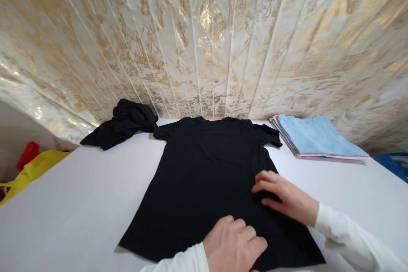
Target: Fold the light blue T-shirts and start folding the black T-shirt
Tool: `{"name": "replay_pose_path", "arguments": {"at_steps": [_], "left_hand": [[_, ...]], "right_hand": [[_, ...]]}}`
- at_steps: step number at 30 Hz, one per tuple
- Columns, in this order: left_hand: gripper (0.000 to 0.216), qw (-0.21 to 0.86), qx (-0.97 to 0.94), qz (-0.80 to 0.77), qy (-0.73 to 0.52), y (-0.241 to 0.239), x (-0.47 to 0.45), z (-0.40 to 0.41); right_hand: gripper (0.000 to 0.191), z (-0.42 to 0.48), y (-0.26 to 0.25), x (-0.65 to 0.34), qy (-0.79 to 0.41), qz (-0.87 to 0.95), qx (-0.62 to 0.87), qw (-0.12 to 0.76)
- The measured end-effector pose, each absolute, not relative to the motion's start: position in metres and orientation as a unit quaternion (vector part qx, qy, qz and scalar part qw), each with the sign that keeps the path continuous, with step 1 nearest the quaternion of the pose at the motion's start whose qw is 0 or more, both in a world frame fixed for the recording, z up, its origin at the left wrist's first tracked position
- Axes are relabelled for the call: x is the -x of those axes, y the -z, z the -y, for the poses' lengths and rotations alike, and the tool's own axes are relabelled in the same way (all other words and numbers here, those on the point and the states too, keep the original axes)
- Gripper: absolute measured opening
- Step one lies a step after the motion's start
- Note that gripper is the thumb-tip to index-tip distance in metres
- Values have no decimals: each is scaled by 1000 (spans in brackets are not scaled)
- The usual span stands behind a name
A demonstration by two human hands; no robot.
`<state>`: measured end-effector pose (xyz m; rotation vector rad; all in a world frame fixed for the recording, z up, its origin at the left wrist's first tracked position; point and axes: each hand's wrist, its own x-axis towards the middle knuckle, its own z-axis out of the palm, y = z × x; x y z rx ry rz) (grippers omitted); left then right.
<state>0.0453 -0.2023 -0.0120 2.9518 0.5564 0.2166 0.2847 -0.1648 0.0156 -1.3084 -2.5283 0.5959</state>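
A black T-shirt [204,170] lies spread flat on the white table [79,204], neck towards the wall, both short sleeves out. My left hand [234,244] rests on its lower hem area with the fingers curled down onto the cloth. Just beyond it, near the shirt's right side, my right hand [283,197] lies with fingers stretched flat and together on the fabric. Both arms wear white sleeves.
A crumpled black garment [123,124] sits at the back left by the wall. A stack of folded clothes, light blue on top [315,136], lies at the back right. Yellow [38,165] and red things show past the left edge, a blue one [393,163] at the right.
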Motion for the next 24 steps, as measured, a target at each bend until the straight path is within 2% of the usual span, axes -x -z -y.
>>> {"name": "replay_pose_path", "arguments": {"at_steps": [2, 7, 11, 14, 17, 20, 22, 24], "left_hand": [[45, 64, -976, -194, -75, 13, -44, 202], [50, 58, -971, -219, -74, 12, -44, 204], [60, 67, -968, -234, -60, 9, -44, 204], [63, 60, -969, -229, -66, 10, -43, 205], [64, 78, -965, -238, -71, 8, -43, 206], [46, 102, -964, -235, -79, 0, -43, 205], [29, 121, -969, -193, -99, -6, -42, 202], [24, 149, -971, -142, -124, -10, -40, 197]], "right_hand": [[30, 166, -14, -291, -148, 835, 509, 149], [22, 175, -13, -293, -258, 847, 446, 134], [26, 184, -16, -305, -144, 827, 524, 147], [22, 207, -11, -319, -108, 778, 604, 132], [29, 235, -1, -322, -80, 719, 682, 110], [30, 252, 4, -311, -130, 702, 687, 137], [28, 256, 3, -304, -208, 672, 686, 185], [28, 258, 1, -302, -312, 612, 685, 243]]}}
